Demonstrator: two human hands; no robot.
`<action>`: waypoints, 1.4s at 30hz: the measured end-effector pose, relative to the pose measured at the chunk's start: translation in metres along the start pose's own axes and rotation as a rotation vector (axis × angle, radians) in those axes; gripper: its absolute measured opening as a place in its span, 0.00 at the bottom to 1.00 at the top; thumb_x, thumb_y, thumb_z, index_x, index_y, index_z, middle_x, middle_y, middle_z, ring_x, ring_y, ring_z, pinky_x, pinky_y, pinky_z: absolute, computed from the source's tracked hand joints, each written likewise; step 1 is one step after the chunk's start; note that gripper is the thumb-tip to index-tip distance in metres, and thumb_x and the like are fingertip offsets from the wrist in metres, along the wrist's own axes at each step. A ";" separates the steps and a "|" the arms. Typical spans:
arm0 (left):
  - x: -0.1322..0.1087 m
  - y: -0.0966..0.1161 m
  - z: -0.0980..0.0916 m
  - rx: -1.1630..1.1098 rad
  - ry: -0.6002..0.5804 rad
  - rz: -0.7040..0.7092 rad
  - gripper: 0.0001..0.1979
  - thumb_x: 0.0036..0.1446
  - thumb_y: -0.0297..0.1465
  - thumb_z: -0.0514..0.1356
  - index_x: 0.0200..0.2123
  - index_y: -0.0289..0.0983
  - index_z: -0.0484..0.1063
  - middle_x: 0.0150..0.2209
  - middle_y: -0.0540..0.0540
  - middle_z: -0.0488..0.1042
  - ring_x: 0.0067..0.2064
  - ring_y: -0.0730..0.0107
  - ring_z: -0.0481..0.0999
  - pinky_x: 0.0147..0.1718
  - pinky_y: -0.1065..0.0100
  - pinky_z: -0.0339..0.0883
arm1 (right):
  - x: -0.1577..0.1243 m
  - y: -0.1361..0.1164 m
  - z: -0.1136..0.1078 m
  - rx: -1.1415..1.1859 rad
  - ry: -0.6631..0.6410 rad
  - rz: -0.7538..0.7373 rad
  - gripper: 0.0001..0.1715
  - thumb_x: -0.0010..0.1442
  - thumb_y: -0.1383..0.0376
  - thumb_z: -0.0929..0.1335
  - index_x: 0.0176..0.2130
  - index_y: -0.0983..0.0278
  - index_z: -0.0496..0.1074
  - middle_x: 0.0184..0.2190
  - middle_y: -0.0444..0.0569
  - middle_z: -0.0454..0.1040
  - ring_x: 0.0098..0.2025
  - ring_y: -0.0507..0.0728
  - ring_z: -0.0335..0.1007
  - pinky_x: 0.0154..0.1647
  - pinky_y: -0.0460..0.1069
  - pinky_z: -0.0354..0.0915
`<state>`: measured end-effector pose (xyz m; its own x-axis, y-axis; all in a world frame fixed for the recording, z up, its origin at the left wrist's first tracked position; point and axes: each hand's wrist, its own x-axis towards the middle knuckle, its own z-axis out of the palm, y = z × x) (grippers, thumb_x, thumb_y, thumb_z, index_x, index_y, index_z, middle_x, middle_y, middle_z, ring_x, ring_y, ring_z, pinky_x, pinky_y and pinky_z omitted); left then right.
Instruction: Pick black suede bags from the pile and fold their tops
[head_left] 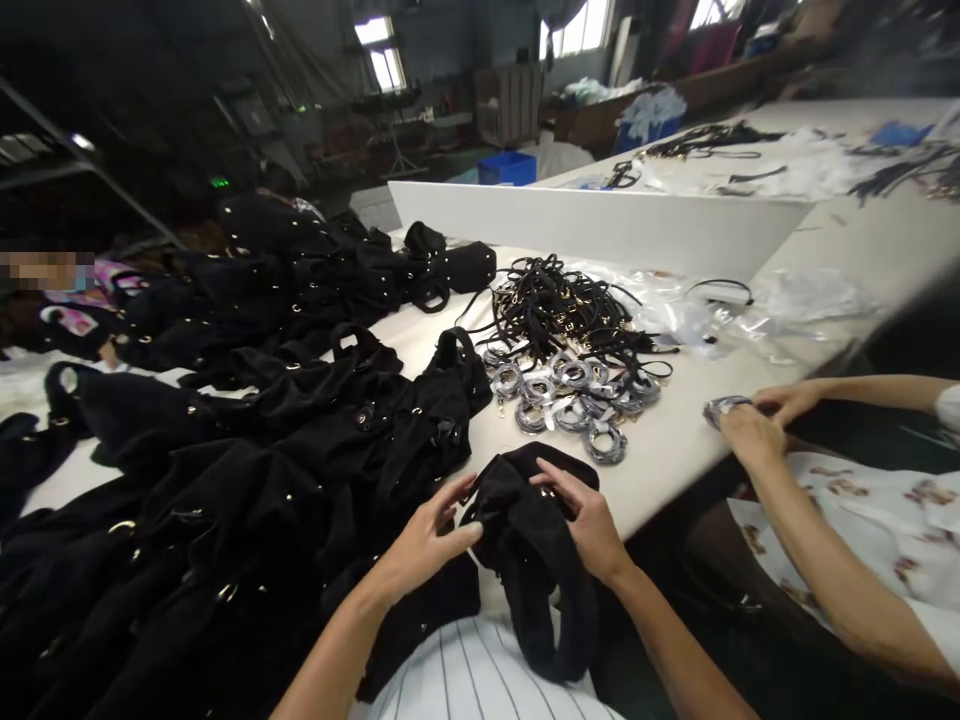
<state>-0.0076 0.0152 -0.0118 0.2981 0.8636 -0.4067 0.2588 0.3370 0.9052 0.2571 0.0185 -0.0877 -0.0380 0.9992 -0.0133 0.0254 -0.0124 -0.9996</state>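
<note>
In front of my body a black fabric bag with a wide handle loop and small metal studs lies at the table's near edge. The handle hangs toward my lap. My left hand is at the bag's left side, fingers and thumb apart, the tips close to or touching the cloth. On the other side my right hand has its fingers bent over the bag's upper right part, near a metal fitting. Part of its grip is hidden by the cloth. A large heap of similar black bags spreads to the left.
Coiled grey straps lie beyond the bag, before a pile of thin black straps with gold clasps. Clear plastic bags lie right of them. A white board stands across the table. At right, another person's hands hold a coil.
</note>
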 end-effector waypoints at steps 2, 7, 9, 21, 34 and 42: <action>0.008 0.003 0.010 0.138 -0.025 0.065 0.37 0.51 0.37 0.68 0.64 0.44 0.64 0.65 0.43 0.66 0.65 0.51 0.65 0.65 0.53 0.58 | -0.006 -0.008 0.006 -0.029 -0.072 -0.061 0.34 0.55 0.67 0.72 0.60 0.59 0.70 0.49 0.50 0.77 0.51 0.60 0.74 0.60 0.57 0.69; 0.030 -0.033 0.048 0.493 0.187 0.108 0.19 0.51 0.20 0.57 0.45 0.38 0.77 0.44 0.42 0.81 0.49 0.55 0.78 0.52 0.59 0.69 | -0.010 0.005 0.032 0.090 0.031 -0.023 0.33 0.51 0.70 0.67 0.57 0.60 0.73 0.48 0.49 0.78 0.53 0.59 0.74 0.63 0.58 0.66; 0.032 -0.051 0.056 0.529 0.150 0.102 0.20 0.50 0.17 0.54 0.42 0.38 0.77 0.39 0.44 0.81 0.45 0.57 0.80 0.47 0.62 0.70 | -0.001 0.023 0.033 0.117 0.096 0.079 0.34 0.48 0.67 0.68 0.56 0.64 0.73 0.45 0.51 0.79 0.50 0.60 0.76 0.61 0.58 0.68; 0.043 -0.088 0.046 0.745 0.329 -0.119 0.14 0.62 0.24 0.52 0.48 0.36 0.71 0.40 0.40 0.81 0.45 0.55 0.81 0.44 0.63 0.67 | 0.064 0.114 -0.111 -0.618 0.317 0.255 0.24 0.47 0.72 0.67 0.46 0.66 0.74 0.57 0.58 0.70 0.63 0.66 0.55 0.64 0.59 0.52; 0.045 -0.083 0.052 0.840 0.239 -0.128 0.18 0.53 0.26 0.60 0.49 0.39 0.71 0.50 0.39 0.74 0.52 0.50 0.75 0.50 0.57 0.66 | -0.013 0.040 -0.066 -0.655 0.495 0.172 0.18 0.62 0.52 0.65 0.38 0.64 0.72 0.31 0.54 0.76 0.35 0.64 0.72 0.36 0.54 0.67; 0.064 -0.076 0.063 0.504 0.343 -0.023 0.16 0.54 0.22 0.56 0.44 0.41 0.72 0.41 0.44 0.79 0.45 0.57 0.77 0.47 0.60 0.69 | -0.055 -0.004 0.019 -0.502 0.107 -0.738 0.12 0.58 0.69 0.66 0.41 0.56 0.74 0.38 0.50 0.79 0.45 0.65 0.77 0.45 0.57 0.75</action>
<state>0.0501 0.0208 -0.1139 -0.0046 0.9579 -0.2869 0.6896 0.2109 0.6928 0.2397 -0.0368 -0.0837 -0.1252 0.7447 0.6556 0.4656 0.6276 -0.6239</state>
